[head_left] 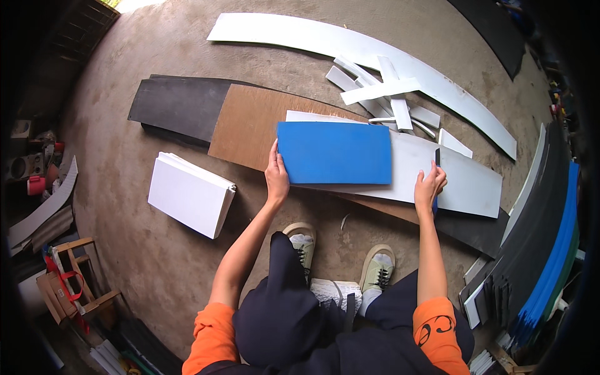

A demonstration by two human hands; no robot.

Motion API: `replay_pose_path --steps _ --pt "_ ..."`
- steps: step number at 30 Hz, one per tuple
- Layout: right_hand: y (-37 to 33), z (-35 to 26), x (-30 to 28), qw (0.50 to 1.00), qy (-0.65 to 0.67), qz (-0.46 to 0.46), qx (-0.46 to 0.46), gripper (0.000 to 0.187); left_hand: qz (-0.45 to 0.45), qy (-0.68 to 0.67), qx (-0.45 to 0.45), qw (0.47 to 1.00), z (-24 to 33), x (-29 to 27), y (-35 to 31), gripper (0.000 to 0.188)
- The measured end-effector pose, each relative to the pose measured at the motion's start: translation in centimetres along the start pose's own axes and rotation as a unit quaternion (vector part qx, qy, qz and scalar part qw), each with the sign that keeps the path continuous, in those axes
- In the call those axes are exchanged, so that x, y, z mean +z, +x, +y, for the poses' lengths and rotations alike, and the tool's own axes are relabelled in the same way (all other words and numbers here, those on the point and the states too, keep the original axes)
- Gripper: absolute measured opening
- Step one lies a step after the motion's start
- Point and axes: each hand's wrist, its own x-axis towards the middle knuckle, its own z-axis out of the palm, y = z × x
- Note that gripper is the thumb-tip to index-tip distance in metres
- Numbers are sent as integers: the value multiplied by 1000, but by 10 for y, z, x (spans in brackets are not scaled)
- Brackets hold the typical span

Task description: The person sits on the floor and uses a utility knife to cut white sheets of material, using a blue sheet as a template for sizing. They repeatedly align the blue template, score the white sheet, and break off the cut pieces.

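My left hand [277,177] grips the left edge of a blue rectangular board [335,153]. This board lies on a larger white sheet [472,186], with a corner of another white piece [319,117] showing behind it. To the right, my right hand [429,187] is closed round a slim black and blue tool [437,156]. Its black end points away from me, and the blue part shows below my fingers; its exact kind is hard to tell. Under the white sheet are a brown wooden board [250,125] and black sheets [178,106].
Several white offcut strips [381,90] lie heaped beyond the boards, near a long curved-looking white sheet [300,31]. A stack of white boards [190,195] sits on the floor at left. Black and blue sheets [550,250] line the right side. A wooden frame [81,275] stands lower left.
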Motion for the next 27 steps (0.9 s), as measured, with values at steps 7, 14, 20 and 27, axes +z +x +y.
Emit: replay_pose_path --steps 7,14,20,27 --pt "-12 -70 17 932 287 -207 77 34 -44 72 -2 996 -11 -8 5 36" --pt "5 -80 -8 833 505 -166 156 45 -108 -281 -129 945 10 -25 22 28" --pt "-14 -145 -33 676 669 -271 148 61 -96 -499 -220 833 81 12 10 36" --pt "-46 -217 -35 557 764 -265 187 34 -125 -444 -200 865 65 35 -15 47"
